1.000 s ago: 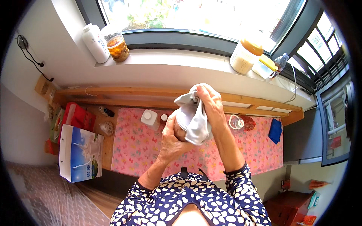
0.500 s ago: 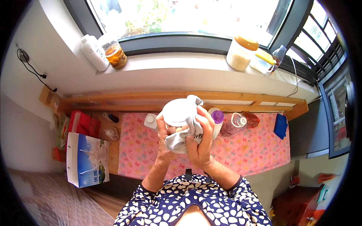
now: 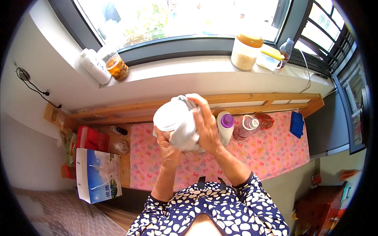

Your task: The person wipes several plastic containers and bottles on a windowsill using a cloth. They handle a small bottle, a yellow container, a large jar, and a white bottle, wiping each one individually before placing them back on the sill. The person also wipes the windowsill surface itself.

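My left hand holds a white round container from below, raised above the table. My right hand presses a pale grey cloth against the container's side and wraps over its top. Both hands are in front of my chest, over a pink patterned tablecloth.
On the table stand a white bottle with a purple cap, a clear bottle, a blue cloth and a red bag. A blue-and-white paper bag hangs at the left. Jars and bottles line the window sill.
The hands with the cloth dropped lower and leftward. The container's white round face has turned toward the camera, and the right hand now lies over its right side.
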Tool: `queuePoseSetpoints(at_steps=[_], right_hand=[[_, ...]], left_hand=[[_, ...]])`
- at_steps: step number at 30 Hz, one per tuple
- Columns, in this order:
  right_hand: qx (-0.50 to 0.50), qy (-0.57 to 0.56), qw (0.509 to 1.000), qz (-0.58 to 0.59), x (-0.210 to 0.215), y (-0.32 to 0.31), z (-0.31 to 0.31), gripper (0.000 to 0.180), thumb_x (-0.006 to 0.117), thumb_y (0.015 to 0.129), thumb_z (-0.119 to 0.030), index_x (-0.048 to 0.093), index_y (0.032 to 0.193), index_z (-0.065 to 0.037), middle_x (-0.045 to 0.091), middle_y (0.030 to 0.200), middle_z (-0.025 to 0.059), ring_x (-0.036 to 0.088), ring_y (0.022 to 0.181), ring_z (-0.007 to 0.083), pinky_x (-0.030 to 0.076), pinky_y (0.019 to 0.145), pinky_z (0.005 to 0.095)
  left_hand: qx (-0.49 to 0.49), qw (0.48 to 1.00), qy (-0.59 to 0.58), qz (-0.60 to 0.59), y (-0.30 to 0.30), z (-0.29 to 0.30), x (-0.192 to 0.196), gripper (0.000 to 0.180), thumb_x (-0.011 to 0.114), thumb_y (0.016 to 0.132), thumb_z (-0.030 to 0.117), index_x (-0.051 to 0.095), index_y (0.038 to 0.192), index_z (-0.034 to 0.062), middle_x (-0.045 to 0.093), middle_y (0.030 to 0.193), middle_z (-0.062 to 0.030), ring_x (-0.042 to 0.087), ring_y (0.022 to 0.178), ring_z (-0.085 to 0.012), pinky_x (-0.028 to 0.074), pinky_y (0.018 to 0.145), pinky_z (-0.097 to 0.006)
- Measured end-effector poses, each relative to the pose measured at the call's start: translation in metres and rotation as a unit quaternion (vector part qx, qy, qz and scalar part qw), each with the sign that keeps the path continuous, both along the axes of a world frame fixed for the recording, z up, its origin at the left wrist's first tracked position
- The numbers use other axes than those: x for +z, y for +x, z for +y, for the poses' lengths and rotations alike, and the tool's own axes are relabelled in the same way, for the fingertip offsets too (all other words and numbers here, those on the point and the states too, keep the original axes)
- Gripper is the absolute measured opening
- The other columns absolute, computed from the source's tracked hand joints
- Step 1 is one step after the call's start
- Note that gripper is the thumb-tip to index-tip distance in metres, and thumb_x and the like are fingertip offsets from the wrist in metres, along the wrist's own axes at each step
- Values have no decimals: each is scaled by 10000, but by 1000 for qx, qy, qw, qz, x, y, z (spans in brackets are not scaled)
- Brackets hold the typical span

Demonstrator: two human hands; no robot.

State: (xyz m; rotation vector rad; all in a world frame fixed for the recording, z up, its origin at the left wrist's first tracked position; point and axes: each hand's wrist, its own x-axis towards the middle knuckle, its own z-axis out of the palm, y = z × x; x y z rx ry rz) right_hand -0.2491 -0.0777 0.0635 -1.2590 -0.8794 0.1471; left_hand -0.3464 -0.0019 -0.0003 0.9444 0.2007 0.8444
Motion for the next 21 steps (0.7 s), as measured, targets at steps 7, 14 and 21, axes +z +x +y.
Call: queuePoseSetpoints(at_steps=[7,14,21], right_hand=[[-112,2,971,-211,-37,-29,-23,527,599,801,-44,423,1294,18,457,1255,242,460,1134,401,366,995,464],[41,104,931,348,-42,-38,-24,486,422,999,-311,297,1376,-31,451,1272,104,435,1184,178,347,1012,307],[182,167,826,506,-58,4,-1,303,543,926,-133,460,1209,-61,587,1016,67,612,886,152,544,775,290]], left_hand=[[-77,986,-75,-127,16,18,8,377,598,910,239,554,1206,9,651,1080,-108,646,957,-176,548,873,-336],[-120,978,-9,-169,21,10,16,554,659,850,369,507,1258,27,571,1240,-63,573,1091,-203,481,976,-424],[-50,992,107,-53,14,13,19,720,807,704,392,510,1213,-21,596,1149,-91,605,994,-189,539,871,-368]])
